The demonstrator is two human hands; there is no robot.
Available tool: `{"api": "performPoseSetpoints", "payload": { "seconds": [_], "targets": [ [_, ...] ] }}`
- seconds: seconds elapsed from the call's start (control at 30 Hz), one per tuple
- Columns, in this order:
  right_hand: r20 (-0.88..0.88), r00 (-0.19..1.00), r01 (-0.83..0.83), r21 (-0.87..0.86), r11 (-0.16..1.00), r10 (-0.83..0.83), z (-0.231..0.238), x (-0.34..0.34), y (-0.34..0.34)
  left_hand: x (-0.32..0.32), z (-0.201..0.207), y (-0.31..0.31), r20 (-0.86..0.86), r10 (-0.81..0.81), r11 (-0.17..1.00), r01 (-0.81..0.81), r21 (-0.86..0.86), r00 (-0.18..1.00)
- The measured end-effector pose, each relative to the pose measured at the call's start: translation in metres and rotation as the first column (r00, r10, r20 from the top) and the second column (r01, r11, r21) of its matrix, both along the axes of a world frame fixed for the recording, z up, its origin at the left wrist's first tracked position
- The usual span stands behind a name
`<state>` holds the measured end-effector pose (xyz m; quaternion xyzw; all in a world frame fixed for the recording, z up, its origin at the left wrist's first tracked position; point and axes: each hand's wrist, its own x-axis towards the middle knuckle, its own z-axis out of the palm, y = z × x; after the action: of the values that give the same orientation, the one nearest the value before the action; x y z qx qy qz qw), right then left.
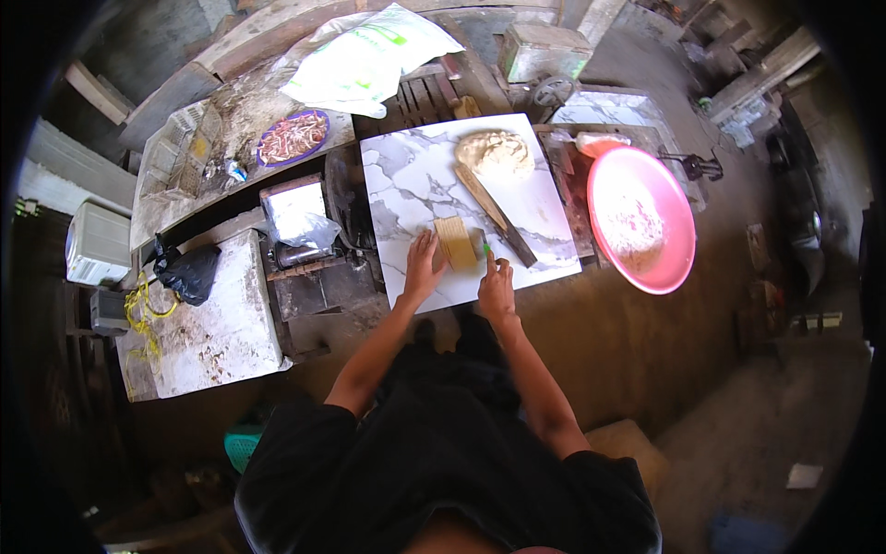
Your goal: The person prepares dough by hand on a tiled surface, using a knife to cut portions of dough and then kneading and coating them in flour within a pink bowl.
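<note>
Near the frame's centre, I have the left hand (425, 266), thumb and fingers apart, against a ridged beige dough slab (455, 242) on the marble-patterned board (399, 189), the right hand (497, 294) gripping a green-handled blade (486, 249) beside it.

The counter (406, 175) looked smooth and glossy, with a marbled finish. The tan slab (454, 242) was matt and finely ridged, the pale lump (498, 155) soft and uneven, the long bar (496, 215) plain wood. The pink basin (685, 212) was shiny plastic, the black bag (191, 273) crinkled plastic film, the shirt (406, 462) matt cloth.
</note>
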<state>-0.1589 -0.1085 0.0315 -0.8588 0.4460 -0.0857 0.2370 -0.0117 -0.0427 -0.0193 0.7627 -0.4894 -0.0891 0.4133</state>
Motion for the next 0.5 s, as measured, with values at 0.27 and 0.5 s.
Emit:
{"api": "performPoseSetpoints", "payload": {
  "seconds": [0.27, 0.5],
  "targets": [
    [-0.078, 0.959, -0.284, -0.305, 0.909, 0.273, 0.002, 0.041, -0.021, 0.011, 0.027, 0.005, 0.000, 0.205, 0.974, -0.204, 0.099, 0.979],
    [-0.083, 0.877, -0.478, -0.243, 0.844, 0.473, -0.017, 0.069, -0.022, 0.000, 0.037, 0.028, 0.110, 0.301, 0.920, -0.319, 0.228, 0.947]
  ]
}}
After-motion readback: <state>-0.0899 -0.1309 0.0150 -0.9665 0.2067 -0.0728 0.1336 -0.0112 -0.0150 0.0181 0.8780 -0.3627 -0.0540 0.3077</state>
